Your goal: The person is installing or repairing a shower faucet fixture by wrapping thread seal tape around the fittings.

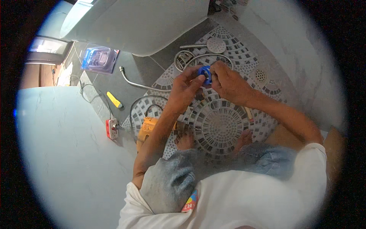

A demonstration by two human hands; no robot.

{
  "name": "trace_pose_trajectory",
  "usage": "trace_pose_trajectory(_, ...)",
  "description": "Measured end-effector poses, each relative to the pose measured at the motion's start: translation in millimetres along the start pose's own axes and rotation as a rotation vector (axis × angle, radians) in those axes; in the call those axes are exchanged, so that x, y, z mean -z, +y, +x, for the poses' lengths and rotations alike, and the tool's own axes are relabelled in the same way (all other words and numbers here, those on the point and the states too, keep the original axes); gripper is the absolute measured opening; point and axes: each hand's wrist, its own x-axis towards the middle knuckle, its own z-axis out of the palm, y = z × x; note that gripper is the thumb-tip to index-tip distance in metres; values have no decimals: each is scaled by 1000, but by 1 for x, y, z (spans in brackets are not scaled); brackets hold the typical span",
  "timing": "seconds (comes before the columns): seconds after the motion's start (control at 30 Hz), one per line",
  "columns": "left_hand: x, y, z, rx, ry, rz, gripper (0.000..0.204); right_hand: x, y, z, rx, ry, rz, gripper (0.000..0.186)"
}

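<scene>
Left hand (185, 87) and right hand (230, 84) are meeting around a small blue ring-shaped piece (206, 74), which they are holding up over the floor at the far middle of the scene. From the left, a clear-and-blue blister pack (100, 60) is lying on the dark tiles at the far side. Nearer, a red-and-white socket block (112, 129) is resting on the floor, with a yellow-handled tool (114, 100), perhaps a utility knife, lying just beyond it. A flexible metal hose (134, 84) is stretching rightward toward the hands. An orange power drill (146, 131) is lying near, partly hidden by the left forearm. The left thumb and fingers are closing on the blue piece from its left. The right fingers are curling tightly and seem to be pinching its right edge; whether they are also gripping something smaller, I cannot tell. Beyond the hands, a round hand shower (216, 45) is resting on the patterned mosaic; farther right, a round drain cover (260, 75) is showing. Judging by the grips, the step in hand seems to be fingertip work on the blue piece. The next move is probably calling for a steady left hold and a careful pull or turn from the right.
</scene>
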Motion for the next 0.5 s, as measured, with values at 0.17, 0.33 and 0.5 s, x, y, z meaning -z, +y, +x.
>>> trace_pose_trajectory(0.17,-9,6,-1,-111,59,226,31,8,-10,2,14,-42,21,25)
trace_pose_trajectory(0.33,-22,4,-5,-191,185,184,27,11,-9,5,22,7,122,19)
trace_pose_trajectory(0.5,-21,4,-5,-261,220,197,27,16,-10,7,-35,-63,209,18)
